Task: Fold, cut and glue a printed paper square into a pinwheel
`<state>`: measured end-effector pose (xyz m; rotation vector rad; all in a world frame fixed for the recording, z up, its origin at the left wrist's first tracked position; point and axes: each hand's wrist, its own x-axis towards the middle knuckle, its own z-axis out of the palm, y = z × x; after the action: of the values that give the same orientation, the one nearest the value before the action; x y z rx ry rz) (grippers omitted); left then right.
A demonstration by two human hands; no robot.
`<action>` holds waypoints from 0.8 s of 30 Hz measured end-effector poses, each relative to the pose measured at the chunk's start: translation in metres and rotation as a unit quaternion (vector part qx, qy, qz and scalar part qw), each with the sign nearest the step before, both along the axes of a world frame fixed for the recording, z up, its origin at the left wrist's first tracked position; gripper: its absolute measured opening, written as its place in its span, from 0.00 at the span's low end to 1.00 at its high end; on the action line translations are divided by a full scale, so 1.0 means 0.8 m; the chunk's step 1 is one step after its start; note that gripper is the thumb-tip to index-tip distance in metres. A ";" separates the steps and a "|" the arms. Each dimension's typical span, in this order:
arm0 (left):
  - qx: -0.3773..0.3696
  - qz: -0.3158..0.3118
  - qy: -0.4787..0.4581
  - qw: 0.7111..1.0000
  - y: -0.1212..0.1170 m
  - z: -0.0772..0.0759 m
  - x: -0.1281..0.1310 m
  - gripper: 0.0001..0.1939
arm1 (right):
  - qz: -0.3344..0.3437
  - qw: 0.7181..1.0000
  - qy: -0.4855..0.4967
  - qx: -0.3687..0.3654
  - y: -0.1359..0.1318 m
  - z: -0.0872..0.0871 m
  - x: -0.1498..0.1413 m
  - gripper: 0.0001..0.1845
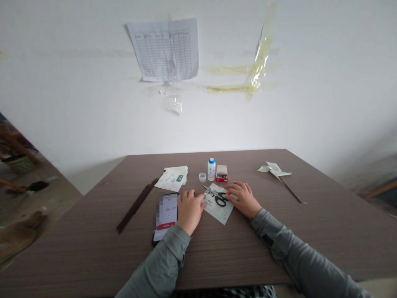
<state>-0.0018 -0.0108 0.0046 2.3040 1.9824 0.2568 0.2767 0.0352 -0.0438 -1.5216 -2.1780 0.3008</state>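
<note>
My left hand [190, 211] rests palm-down at the left edge of a printed paper sheet [218, 213], beside a smartphone [166, 216] lying face-up with its screen lit. My right hand [243, 199] lies palm-down on the sheet's right corner, its fingers close to the black handles of a pair of scissors [217, 195]. The scissors lie on the sheet between my hands, blades pointing to the upper left. Neither hand holds anything.
On the brown wood-grain table [93, 236] stand a white bottle [211, 169], a small clear cap [202, 177] and a red box [221, 174]. Also there are stacked printed papers [172, 179], dark sticks [135, 205] and a paper pinwheel [273, 170] on a stick. The table's far side meets a white wall.
</note>
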 end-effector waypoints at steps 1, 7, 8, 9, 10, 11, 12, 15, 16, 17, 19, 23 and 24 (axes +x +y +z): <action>0.000 0.001 -0.003 1.000 0.000 -0.001 0.000 0.21 | -0.011 1.000 0.000 0.009 0.002 -0.002 0.002 0.14; -0.002 0.001 -0.010 1.000 -0.001 -0.001 0.002 0.21 | -0.008 0.998 0.002 0.057 -0.002 -0.005 -0.002 0.11; -0.003 0.002 -0.008 1.000 -0.001 -0.001 0.002 0.21 | 0.000 0.999 0.002 0.055 -0.005 -0.004 -0.004 0.11; -0.003 0.003 -0.007 1.000 -0.001 0.000 0.003 0.21 | 0.007 0.999 0.001 0.048 -0.007 -0.003 -0.007 0.11; -0.003 0.005 -0.005 1.000 -0.002 0.000 0.003 0.21 | 0.012 0.999 -0.001 0.039 -0.009 -0.002 -0.009 0.12; -0.002 0.007 -0.004 1.000 -0.002 0.000 0.004 0.20 | 0.014 0.999 -0.003 0.031 -0.010 -0.001 -0.011 0.13; -0.002 0.008 -0.004 1.000 -0.002 0.000 0.004 0.20 | 0.012 1.000 -0.005 0.025 -0.011 0.000 -0.012 0.14; -0.002 0.005 -0.006 1.000 -0.001 0.000 0.005 0.20 | -0.014 0.999 -0.015 0.029 -0.010 0.004 -0.009 0.14; -0.003 0.003 -0.006 1.000 0.000 0.000 0.004 0.20 | -0.026 0.999 -0.020 0.029 -0.009 0.005 -0.006 0.14; -0.005 0.001 -0.005 1.000 0.000 0.000 0.004 0.21 | -0.039 0.999 -0.027 0.027 -0.008 0.006 -0.003 0.15; -0.011 0.000 0.000 1.000 0.001 -0.001 0.004 0.21 | -0.065 0.997 -0.044 0.018 -0.007 0.009 0.002 0.18; -0.010 -0.001 0.010 1.000 0.000 -0.002 0.003 0.21 | -0.088 0.994 -0.059 0.009 -0.009 0.014 0.007 0.17; -0.007 -0.003 0.010 1.000 -0.001 -0.002 0.003 0.21 | -0.083 0.995 -0.059 0.006 -0.010 0.015 0.006 0.16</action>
<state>0.0004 -0.0113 0.0033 2.3121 1.9795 0.2186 0.2817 0.0272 -0.0319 -1.7403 -2.1192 0.1472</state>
